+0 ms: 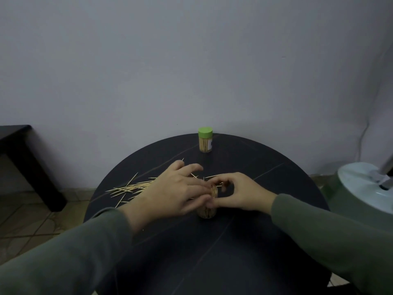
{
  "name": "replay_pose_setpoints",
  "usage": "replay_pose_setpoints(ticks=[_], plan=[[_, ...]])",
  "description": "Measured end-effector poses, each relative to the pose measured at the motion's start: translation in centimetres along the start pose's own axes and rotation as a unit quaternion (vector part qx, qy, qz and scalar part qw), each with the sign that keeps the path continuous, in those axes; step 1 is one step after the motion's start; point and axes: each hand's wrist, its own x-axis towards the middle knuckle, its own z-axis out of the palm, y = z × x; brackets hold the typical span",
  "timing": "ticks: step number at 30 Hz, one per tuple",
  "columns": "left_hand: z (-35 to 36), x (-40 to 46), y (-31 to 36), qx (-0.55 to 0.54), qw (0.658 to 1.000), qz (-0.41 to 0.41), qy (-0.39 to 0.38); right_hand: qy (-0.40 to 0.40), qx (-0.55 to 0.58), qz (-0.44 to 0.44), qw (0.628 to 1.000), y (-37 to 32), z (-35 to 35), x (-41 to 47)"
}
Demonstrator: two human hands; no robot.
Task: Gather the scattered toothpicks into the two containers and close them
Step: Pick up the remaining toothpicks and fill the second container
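An open clear container (207, 211) full of toothpicks stands at the middle of the round dark table (244, 241). My left hand (172, 192) reaches over its mouth, fingertips at the toothpick tips. My right hand (238, 194) curls around the container's top from the right, thumb and fingers touching it. A second container (205, 140) with a green lid stands shut at the table's far edge. Several loose toothpicks (131, 188) lie scattered left of my left hand, and a few more (212, 176) behind the hands.
A dark low table (25, 158) stands on the tiled floor at the left. A pale green and white appliance (361, 188) sits close to the table's right edge. A plain wall runs right behind the table.
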Motion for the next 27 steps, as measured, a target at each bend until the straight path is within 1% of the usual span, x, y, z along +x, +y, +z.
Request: replay_pose_setpoints(ticks=[2, 4, 6, 8, 9, 10, 12, 16, 20, 22, 25, 27], plan=[[0.1, -0.3, -0.2, -0.002, 1.000, 0.024, 0.017, 0.001, -0.001, 0.005, 1.000, 0.2, 0.0, 0.1], [0.1, -0.5, -0.2, -0.001, 1.000, 0.018, 0.021, 0.002, -0.003, 0.005, 1.000, 0.1, 0.0, 0.1], [0.2, -0.6, -0.1, -0.003, 1.000, -0.027, 0.011, -0.002, -0.007, 0.006, 1.000, 0.1, -0.1, 0.0], [0.1, -0.7, 0.2, -0.020, 0.995, -0.094, -0.020, -0.006, -0.012, 0.012, 1.000, 0.0, -0.1, 0.0], [0.0, -0.7, 0.2, -0.034, 0.992, -0.116, -0.039, -0.008, -0.014, 0.014, 1.000, 0.0, -0.1, 0.0], [0.0, -0.8, 0.2, -0.047, 0.990, -0.119, -0.058, -0.009, -0.018, 0.014, 1.000, 0.0, -0.2, 0.0], [0.1, -1.0, 0.1, -0.056, 0.991, -0.090, -0.079, -0.009, -0.027, 0.011, 1.000, -0.1, -0.2, 0.0], [-0.1, -1.4, -0.6, -0.061, 0.995, -0.051, -0.064, -0.005, -0.026, 0.008, 1.000, -0.1, -0.3, -0.1], [-0.3, -1.8, -0.7, -0.124, 0.988, -0.086, -0.039, -0.011, -0.021, 0.010, 1.000, -0.1, -0.3, 0.0], [-0.3, -1.8, -0.6, -0.137, 0.985, -0.105, -0.024, -0.014, -0.027, 0.011, 0.999, -0.1, -0.3, 0.0], [-0.3, -1.5, -0.1, -0.133, 0.984, -0.107, -0.047, -0.011, -0.025, 0.007, 1.000, -0.2, -0.3, 0.0], [-0.2, -1.4, 0.2, -0.111, 0.988, -0.077, -0.068, -0.011, -0.025, 0.005, 1.000, -0.1, -0.3, 0.0]])
